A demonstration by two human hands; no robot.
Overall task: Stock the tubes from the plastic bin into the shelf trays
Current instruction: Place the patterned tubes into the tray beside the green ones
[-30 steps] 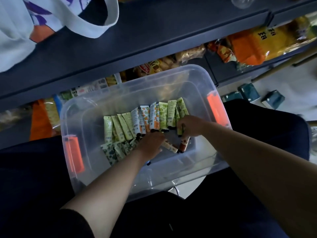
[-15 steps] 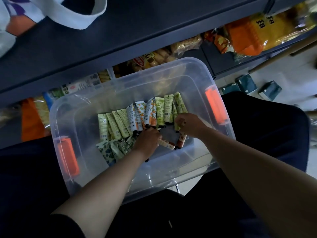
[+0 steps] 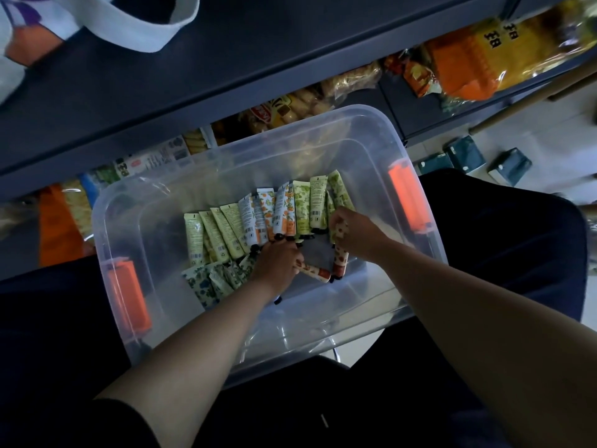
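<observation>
Shelf packs (image 3: pixel 504 50): blurred yellow-bag lettering, unreadable.

The scene is dim and underexposed, with the lap and the shelf (image 3: pixel 161 92) sunk into near-black. Daylight enters from the upper right, where the floor (image 3: pixel 549 124) looks washed out (nearly white). Soft glare streaks the clear bin (image 3: pixel 371 328) along its near wall. Wide-angle distortion bends the shelf edges and stretches the forearms toward the corners, and the corners are slightly smeared, the centre sharper
</observation>
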